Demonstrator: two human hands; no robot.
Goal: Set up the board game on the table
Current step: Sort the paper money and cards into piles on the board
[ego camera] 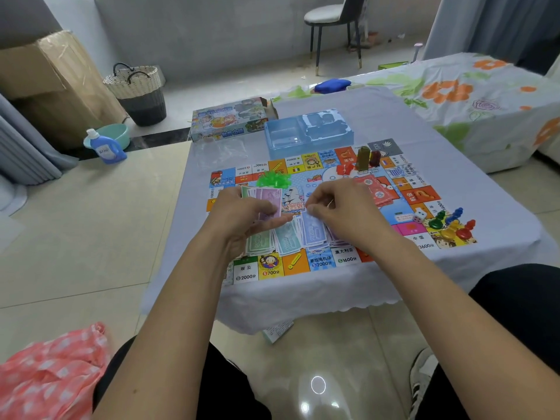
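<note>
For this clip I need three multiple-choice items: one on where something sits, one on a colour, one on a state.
1. Where is the die?
A. On the board's right side, by the pawns
B. In the blue tray
C. On the floor

2. What colour is the heap of small plastic houses on the board?
A. Red
B. Green
C. Yellow

3. What is the left hand doing?
A. Resting empty
B. Holding the box
C. Holding purple banknotes

Key: 1 A, the die lies beside the coloured pawns; 2 B, the heap is translucent green; 3 C, its fingers grip the notes.

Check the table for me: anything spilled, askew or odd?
Nothing spilled or damaged. The play money lies loosely fanned over the board under both hands, unsorted, and the game box overhangs the table's far left edge.
</note>
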